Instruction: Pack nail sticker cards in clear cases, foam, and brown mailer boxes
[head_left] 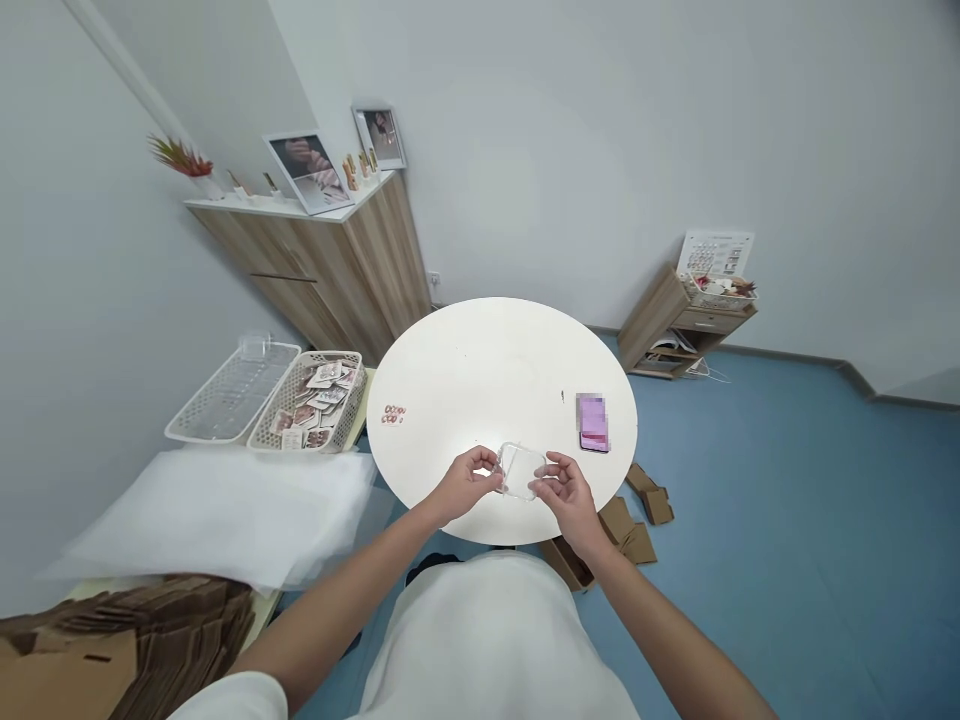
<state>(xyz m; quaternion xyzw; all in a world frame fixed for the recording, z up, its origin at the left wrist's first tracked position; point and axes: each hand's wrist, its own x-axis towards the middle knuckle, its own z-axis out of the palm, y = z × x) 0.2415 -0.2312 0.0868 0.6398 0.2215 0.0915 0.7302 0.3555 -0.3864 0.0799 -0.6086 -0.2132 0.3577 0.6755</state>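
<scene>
Between my two hands is a clear plastic box [523,472], held just above the near part of the white oval table [487,375]. Its left edge is pinched by the fingers of my left hand [466,485]. On the opposite edge, my right hand [568,497] grips it with thumb and fingers. Whether the box has anything inside is too small to tell. A sheet of small reddish pieces [393,414] lies on the left of the table. At the right lies a phone with a purple screen [593,421], beside a small dark item [562,397].
Left of the table stand a white basket of printed cards [259,432] and a basket of clear plastic boxes [180,428]. White sheets [225,510] and flat cardboard [82,660] lie nearer. Opened cardboard boxes [630,535] are on the floor at right. Cabinets [390,270] line the wall.
</scene>
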